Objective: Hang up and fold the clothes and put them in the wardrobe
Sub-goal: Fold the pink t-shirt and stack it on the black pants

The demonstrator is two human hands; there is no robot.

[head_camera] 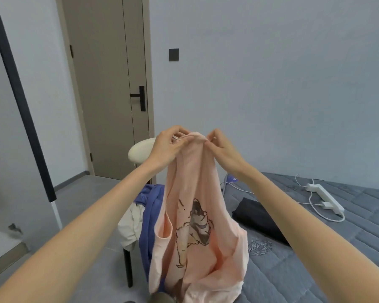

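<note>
Two hands hold the pink tee (192,171) up in mid-air, in front of the stool (140,152) & beside the bed (315,265): left hand (169,146) and right hand (224,150) each pinch its bunched top edge, fingers clamped on cloth, close together. Risk: w/ both grips so near each other the tee hangs as a twisted bundle, so one loose pinch could let a side slip & drop it onto the blue garment (151,206) or the floor. Hem hangs low, so it may drag or snag when spread.
</note>
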